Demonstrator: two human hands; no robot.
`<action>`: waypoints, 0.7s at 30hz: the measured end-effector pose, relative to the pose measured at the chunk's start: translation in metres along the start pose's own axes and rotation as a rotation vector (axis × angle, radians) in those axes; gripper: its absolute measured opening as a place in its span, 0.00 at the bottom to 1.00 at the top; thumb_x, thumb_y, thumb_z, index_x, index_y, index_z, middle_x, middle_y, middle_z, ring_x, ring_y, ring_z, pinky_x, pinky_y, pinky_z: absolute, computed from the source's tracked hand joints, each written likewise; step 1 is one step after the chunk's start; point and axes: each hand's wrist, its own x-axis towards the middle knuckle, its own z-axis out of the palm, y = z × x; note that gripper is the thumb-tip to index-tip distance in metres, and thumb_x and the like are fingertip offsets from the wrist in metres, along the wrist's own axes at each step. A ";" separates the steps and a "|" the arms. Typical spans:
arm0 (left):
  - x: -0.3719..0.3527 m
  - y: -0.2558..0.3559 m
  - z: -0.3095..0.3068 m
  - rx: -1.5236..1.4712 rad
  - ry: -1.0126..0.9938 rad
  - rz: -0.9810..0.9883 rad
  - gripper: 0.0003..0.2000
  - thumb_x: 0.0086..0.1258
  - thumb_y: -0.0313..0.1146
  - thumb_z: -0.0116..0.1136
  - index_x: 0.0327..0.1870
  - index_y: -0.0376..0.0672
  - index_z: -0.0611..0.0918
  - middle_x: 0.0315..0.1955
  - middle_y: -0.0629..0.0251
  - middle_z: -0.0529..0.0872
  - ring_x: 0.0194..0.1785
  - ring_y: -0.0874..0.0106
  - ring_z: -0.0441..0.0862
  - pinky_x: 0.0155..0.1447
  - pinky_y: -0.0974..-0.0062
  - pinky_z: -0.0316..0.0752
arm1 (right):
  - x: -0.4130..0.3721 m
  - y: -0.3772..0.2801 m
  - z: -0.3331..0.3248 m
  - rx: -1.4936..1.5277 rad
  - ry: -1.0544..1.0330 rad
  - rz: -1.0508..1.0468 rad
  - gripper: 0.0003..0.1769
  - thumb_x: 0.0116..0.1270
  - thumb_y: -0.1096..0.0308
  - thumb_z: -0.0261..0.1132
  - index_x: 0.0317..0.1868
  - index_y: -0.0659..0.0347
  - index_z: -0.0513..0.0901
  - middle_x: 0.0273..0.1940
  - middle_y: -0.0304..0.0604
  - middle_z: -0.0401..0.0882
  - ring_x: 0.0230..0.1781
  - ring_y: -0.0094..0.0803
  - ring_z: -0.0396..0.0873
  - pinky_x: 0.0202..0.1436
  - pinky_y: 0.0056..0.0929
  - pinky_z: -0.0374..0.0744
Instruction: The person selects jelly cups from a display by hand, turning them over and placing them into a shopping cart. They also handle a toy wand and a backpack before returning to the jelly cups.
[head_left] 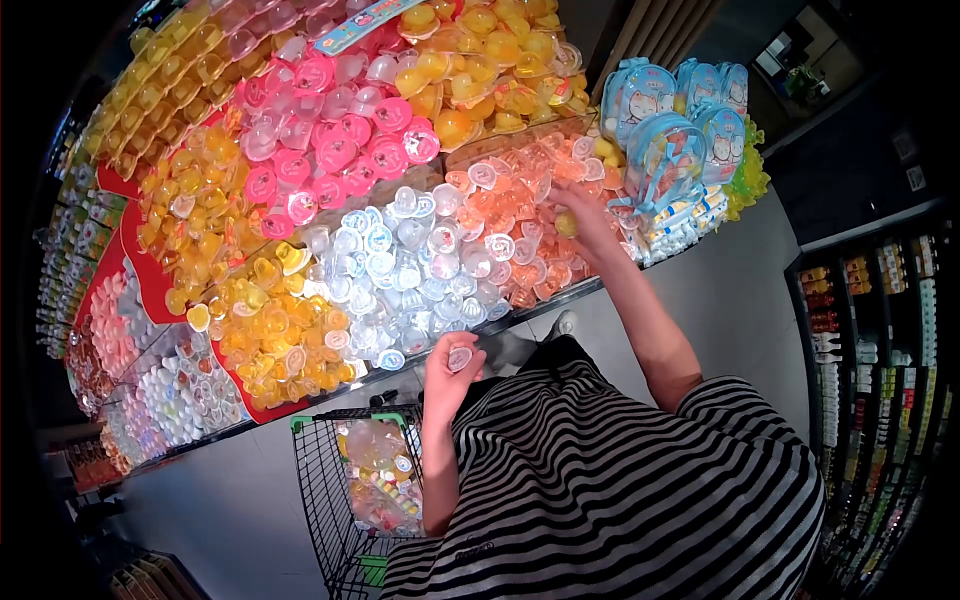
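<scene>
Pinched in the grip of the left hand [447, 372], a small clear jelly cup [460, 358], close to the striped shirt [600, 480] and above the shopping cart [325, 480]. Grip of the right hand [583, 218] narrowed around a yellow jelly cup [567, 225], down among the orange cups [520, 210] on the display table [540, 310]. Just beside, white cups [400, 270]; farther up, pink cups [330, 150]; at the right end, blue backpacks [665, 150]. In the cart, a bag of mixed cups [380, 480].
</scene>
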 end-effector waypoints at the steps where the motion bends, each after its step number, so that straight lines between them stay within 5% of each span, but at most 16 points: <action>1: -0.001 -0.001 -0.002 0.012 -0.008 -0.006 0.12 0.68 0.20 0.64 0.50 0.39 0.79 0.32 0.72 0.80 0.29 0.84 0.78 0.32 0.85 0.73 | -0.005 0.000 -0.001 0.108 -0.052 0.022 0.12 0.74 0.62 0.61 0.51 0.60 0.79 0.44 0.42 0.82 0.37 0.29 0.78 0.38 0.32 0.78; 4: -0.005 -0.001 -0.003 0.007 -0.037 -0.008 0.13 0.68 0.18 0.63 0.51 0.38 0.79 0.32 0.72 0.80 0.28 0.83 0.77 0.31 0.84 0.72 | -0.021 0.001 0.005 0.347 -0.133 0.076 0.20 0.80 0.52 0.49 0.54 0.60 0.77 0.46 0.46 0.80 0.37 0.31 0.73 0.37 0.30 0.72; 12: -0.009 -0.002 -0.007 0.135 -0.283 0.039 0.21 0.64 0.17 0.66 0.58 0.41 0.76 0.37 0.72 0.79 0.31 0.82 0.77 0.35 0.82 0.73 | -0.053 0.004 0.017 0.602 -0.246 0.062 0.27 0.81 0.45 0.43 0.47 0.60 0.78 0.42 0.46 0.77 0.36 0.33 0.73 0.37 0.31 0.72; 15: -0.012 0.004 0.003 -0.088 -0.383 -0.022 0.20 0.74 0.34 0.58 0.64 0.41 0.71 0.39 0.67 0.80 0.31 0.78 0.77 0.35 0.82 0.73 | -0.066 0.036 0.035 0.263 -0.166 -0.018 0.28 0.82 0.45 0.42 0.45 0.59 0.78 0.40 0.42 0.80 0.34 0.28 0.77 0.38 0.30 0.77; 16: -0.010 -0.003 0.005 -0.093 -0.393 -0.030 0.24 0.78 0.48 0.52 0.66 0.41 0.70 0.40 0.64 0.81 0.31 0.75 0.78 0.35 0.81 0.73 | -0.081 0.047 0.052 0.144 0.009 0.037 0.26 0.83 0.46 0.43 0.50 0.60 0.78 0.43 0.42 0.82 0.38 0.27 0.79 0.43 0.28 0.79; 17: -0.007 -0.011 0.007 -0.297 -0.408 -0.111 0.25 0.80 0.50 0.49 0.66 0.39 0.70 0.42 0.63 0.83 0.31 0.76 0.79 0.36 0.78 0.75 | -0.094 0.053 0.053 -0.112 -0.166 0.026 0.25 0.83 0.49 0.44 0.56 0.61 0.77 0.46 0.42 0.83 0.42 0.27 0.80 0.45 0.27 0.79; 19: 0.001 -0.032 0.002 -0.438 -0.545 -0.156 0.24 0.83 0.51 0.43 0.64 0.39 0.72 0.44 0.63 0.84 0.34 0.74 0.82 0.40 0.77 0.77 | -0.112 0.086 0.065 -0.279 -0.249 -0.092 0.24 0.84 0.52 0.46 0.47 0.64 0.79 0.39 0.38 0.81 0.42 0.24 0.79 0.49 0.26 0.77; 21: -0.002 -0.058 -0.003 -0.487 -0.357 -0.281 0.22 0.84 0.49 0.40 0.62 0.40 0.73 0.45 0.64 0.84 0.38 0.73 0.83 0.42 0.75 0.78 | -0.136 0.083 0.081 -0.474 -0.425 -0.058 0.19 0.84 0.56 0.45 0.47 0.63 0.76 0.37 0.36 0.75 0.39 0.20 0.72 0.46 0.26 0.74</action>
